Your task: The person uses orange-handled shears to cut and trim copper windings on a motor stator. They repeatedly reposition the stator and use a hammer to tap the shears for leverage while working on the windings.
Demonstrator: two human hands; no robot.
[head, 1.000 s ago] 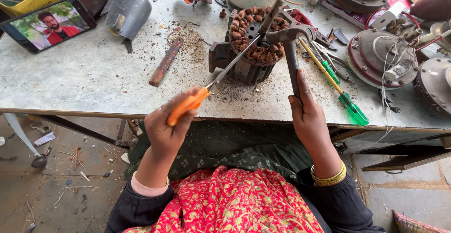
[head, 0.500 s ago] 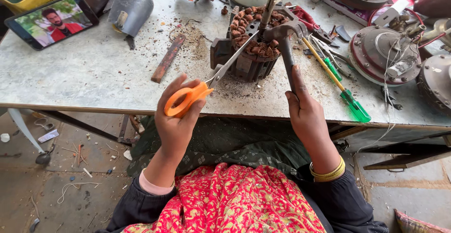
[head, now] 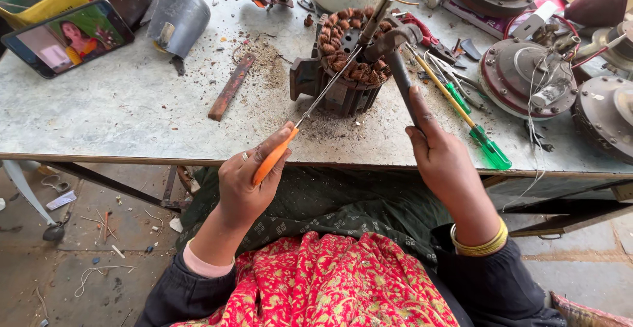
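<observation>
Your left hand [head: 247,185] is closed around the orange-handled screwdriver [head: 273,159], its tip in the copper-wound stator [head: 346,70] just ahead on the tabletop [head: 119,109]. Your right hand [head: 438,159] grips the hammer [head: 399,70] handle, head above the windings. Keep the blade steady and strike squarely.

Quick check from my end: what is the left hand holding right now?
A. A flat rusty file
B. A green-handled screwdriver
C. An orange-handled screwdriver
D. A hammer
C. The left hand grips an orange-handled screwdriver whose shaft runs up to the copper-wound stator; the hammer is in the right hand, and the green-handled screwdriver lies on the table.
</observation>
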